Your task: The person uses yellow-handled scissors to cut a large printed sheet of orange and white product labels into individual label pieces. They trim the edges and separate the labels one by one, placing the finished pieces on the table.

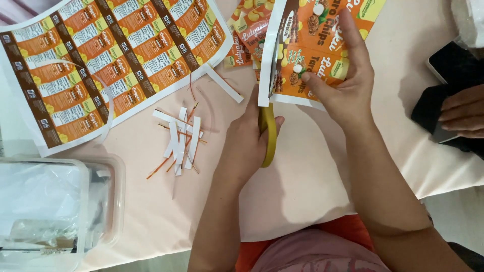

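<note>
scissors point(268, 132) blades mostly hidden behind the label sheet point(312, 45) | left hand point(249, 143) fingers clamped on yellow handles | right hand point(348, 85) pinching sheet, top cut off | paper strips point(180, 141) beside, uncut sheet point(111, 60) far left, clear tub point(55, 211) corner

Paper strips point(180, 141) beside label sheet point(106, 55); plastic box point(101, 201) nearby.

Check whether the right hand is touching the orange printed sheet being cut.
Touching. The head view shows the right hand pinching the orange printed sheet, thumb on top, fingers on its edge.
</note>
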